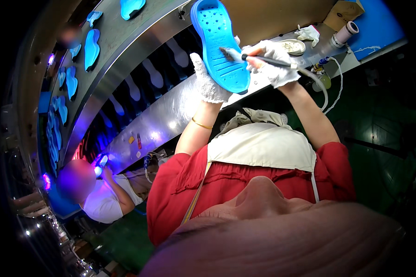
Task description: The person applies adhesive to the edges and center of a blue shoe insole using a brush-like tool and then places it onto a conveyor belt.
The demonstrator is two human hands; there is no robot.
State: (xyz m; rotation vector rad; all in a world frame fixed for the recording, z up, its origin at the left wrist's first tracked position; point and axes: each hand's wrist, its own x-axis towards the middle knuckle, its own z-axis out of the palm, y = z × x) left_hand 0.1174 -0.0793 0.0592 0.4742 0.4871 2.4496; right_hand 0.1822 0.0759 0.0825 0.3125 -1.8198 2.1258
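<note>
Blue, moulded and pierced with holes at its far end, the sole (pixel 219 37) sits up in front of you, above the near edge of the metal ledge (pixel 166 111) and off any surface. Your gloved left hand (pixel 210 85) grips it from the left and below, thumb along the rim and most of the fingers hidden behind. That grip probably serves to leave the broad face bare and turned toward your eyes.

Your right hand (pixel 275 64), also gloved but with fingertips that look bare, pinches the black-handled brush (pixel 268 60) close to its head, likely for finer control. Its dark bristles (pixel 227 54) lie at the middle of the sole, between the holes and the grooves; whether they press on it you cannot tell from here. A pale hose (pixel 315 77) trails from the handle's rear to your right, away from the working face.

Beyond that hand, a shallow dish (pixel 302 51) of pale stuff stands on your brush side, which seems handy for a short reach. A loose white glove (pixel 308 33) and a pink bottle (pixel 345 33) rest farther off, apart from the work.

To your left, more blue pieces (pixel 92 50) lie spaced out along the dark belt (pixel 108 41), perhaps so none touches its neighbour. Farther down the ledge, a co-worker (pixel 108 203) in white bends close to it.
</note>
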